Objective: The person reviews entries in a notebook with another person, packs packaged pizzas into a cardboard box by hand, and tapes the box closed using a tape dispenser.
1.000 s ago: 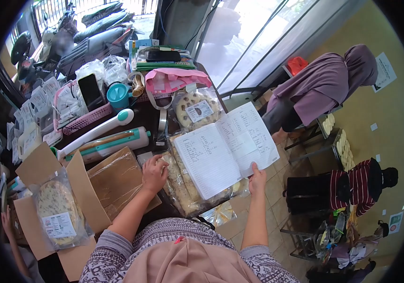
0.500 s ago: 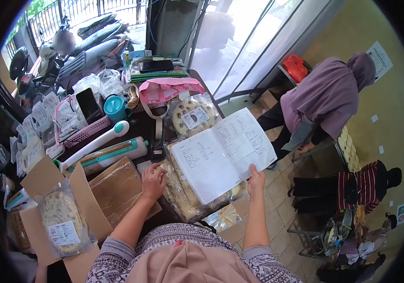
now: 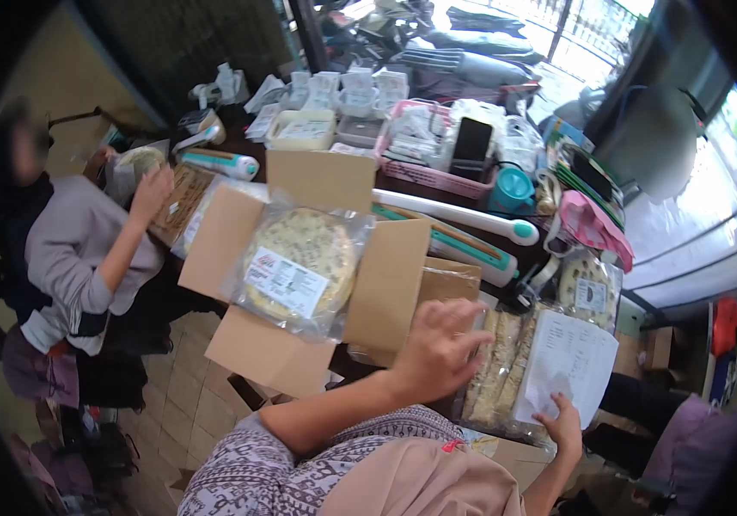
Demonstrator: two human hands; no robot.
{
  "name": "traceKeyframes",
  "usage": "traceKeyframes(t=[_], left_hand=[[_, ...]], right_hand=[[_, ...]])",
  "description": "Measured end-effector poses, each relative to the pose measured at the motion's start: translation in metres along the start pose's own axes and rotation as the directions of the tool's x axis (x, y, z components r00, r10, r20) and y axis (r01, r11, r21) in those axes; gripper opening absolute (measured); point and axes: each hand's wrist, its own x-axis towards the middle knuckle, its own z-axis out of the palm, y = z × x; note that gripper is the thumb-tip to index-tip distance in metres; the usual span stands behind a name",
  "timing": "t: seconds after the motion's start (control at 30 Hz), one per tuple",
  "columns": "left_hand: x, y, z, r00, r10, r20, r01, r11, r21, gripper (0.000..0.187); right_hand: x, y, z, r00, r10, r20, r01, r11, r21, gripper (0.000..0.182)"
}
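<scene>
While the right hand (image 3: 564,427) lay at the near edge of the notebook (image 3: 568,361), atop the wrapped packets (image 3: 495,368), I could not tell whether its fingers pinched the pages. The left hand (image 3: 444,348) hung near the packets, fingers loosely bent and apart; light, steady pressure seemed best for keeping the pages flat.

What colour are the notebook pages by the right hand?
The notebook pages are white with small dark writing, seen in the head view.

The left hand (image 3: 441,351) has risen as the view swung toward the carton (image 3: 387,284).
</scene>
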Motion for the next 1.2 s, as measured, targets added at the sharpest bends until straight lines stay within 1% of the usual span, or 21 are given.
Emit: traceKeyframes(t=[0.03, 0.1, 0.17, 0.23, 0.3, 0.37, 0.43, 0.47, 0.5, 0.53, 0.57, 0.63, 0.7, 0.83, 0.97, 1.0, 1.03, 1.07, 1.1, 1.17, 1.2], left_hand=[[-0.004, -0.011, -0.028, 0.999, -0.024, -0.028, 0.027, 0.994, 0.11, 0.028], [-0.017, -0.041, -0.083, 0.989, -0.119, -0.084, 0.141, 0.927, 0.349, 0.033], [-0.038, -0.087, -0.13, 0.964, -0.236, -0.126, 0.266, 0.806, 0.529, 0.041], [-0.057, -0.139, -0.175, 0.899, -0.436, -0.047, 0.368, 0.693, 0.62, 0.052], [-0.075, -0.188, -0.202, 0.875, -0.484, 0.006, 0.381, 0.698, 0.607, 0.057], [-0.086, -0.211, -0.21, 0.85, -0.522, 0.068, 0.387, 0.707, 0.592, 0.062], [-0.089, -0.221, -0.208, 0.846, -0.524, 0.101, 0.355, 0.695, 0.626, 0.067], [-0.092, -0.222, -0.203, 0.839, -0.527, 0.138, 0.325, 0.687, 0.65, 0.072], [-0.098, -0.222, -0.196, 0.842, -0.519, 0.148, 0.315, 0.695, 0.647, 0.072], [-0.107, -0.223, -0.188, 0.855, -0.504, 0.12, 0.349, 0.732, 0.585, 0.075], [-0.115, -0.221, -0.181, 0.867, -0.489, 0.091, 0.377, 0.766, 0.52, 0.078], [-0.13, -0.204, -0.171, 0.861, -0.497, 0.103, 0.38, 0.766, 0.519, 0.081], [-0.13, -0.202, -0.17, 0.855, -0.504, 0.118, 0.385, 0.771, 0.507, 0.084], [-0.125, -0.203, -0.168, 0.84, -0.522, 0.148, 0.363, 0.744, 0.561, 0.088], [-0.112, -0.195, -0.182, 0.751, -0.617, 0.234, 0.346, 0.67, 0.657, 0.091], [-0.107, -0.19, -0.189, 0.735, -0.622, 0.271, 0.307, 0.662, 0.684, 0.091], [-0.11, -0.204, -0.19, 0.807, -0.521, 0.278, 0.182, 0.667, 0.722, 0.092], [-0.104, -0.208, -0.197, 0.863, -0.404, 0.303, 0.156, 0.784, 0.601, 0.09], [-0.101, -0.214, -0.199, 0.882, -0.319, 0.347, 0.052, 0.798, 0.6, 0.089], [-0.096, -0.226, -0.197, 0.889, -0.264, 0.375, 0.018, 0.838, 0.546, 0.09], [-0.093, -0.223, -0.192, 0.84, -0.377, 0.391, 0.103, 0.817, 0.567, 0.09]], right_hand=[[0.005, -0.019, -0.002, 1.0, -0.017, 0.008, 0.017, 1.0, -0.01, 0.062], [0.012, -0.089, -0.012, 0.923, -0.358, -0.142, 0.363, 0.932, 0.009, 0.067], [0.005, -0.178, -0.02, 0.732, -0.655, -0.189, 0.661, 0.749, -0.037, 0.07], [-0.005, -0.259, -0.015, 0.58, -0.791, -0.194, 0.813, 0.579, 0.068, 0.071], [-0.013, -0.327, 0.004, 0.44, -0.88, -0.181, 0.891, 0.453, -0.035, 0.071], [-0.01, -0.384, 0.045, 0.427, -0.888, -0.169, 0.9, 0.436, -0.023, 0.065], [-0.001, -0.43, 0.088, 0.556, -0.827, -0.081, 0.816, 0.562, -0.137, 0.065], [0.006, -0.442, 0.106, 0.567, -0.819, -0.086, 0.808, 0.574, -0.135, 0.065], [0.016, -0.452, 0.123, 0.645, -0.76, -0.082, 0.749, 0.649, -0.131, 0.066], [0.023, -0.458, 0.136, 0.716, -0.694, -0.078, 0.683, 0.719, -0.128, 0.068], [0.03, -0.455, 0.146, 0.723, -0.685, -0.088, 0.674, 0.728, -0.129, 0.068], [0.035, -0.436, 0.16, 0.69, -0.722, -0.043, 0.694, 0.678, -0.24, 0.067], [0.03, -0.431, 0.159, 0.715, -0.698, -0.041, 0.677, 0.706, -0.207, 0.065], [0.031, -0.433, 0.165, 0.697, -0.706, -0.126, 0.671, 0.705, -0.23, 0.065], [0.041, -0.427, 0.168, 0.65, -0.755, -0.092, 0.729, 0.653, -0.206, 0.066], [0.043, -0.423, 0.169, 0.604, -0.783, -0.148, 0.771, 0.621, -0.14, 0.067], [0.043, -0.418, 0.169, 0.558, -0.8, -0.219, 0.804, 0.587, -0.098, 0.068], [0.034, -0.415, 0.164, 0.57, -0.767, -0.293, 0.761, 0.628, -0.163, 0.069], [0.033, -0.407, 0.166, 0.521, -0.741, -0.424, 0.78, 0.615, -0.116, 0.07], [0.012, -0.389, 0.151, 0.578, -0.648, -0.497, 0.738, 0.675, -0.022, 0.071], [-0.003, -0.375, 0.139, 0.579, -0.603, -0.548, 0.696, 0.716, -0.053, 0.07]])
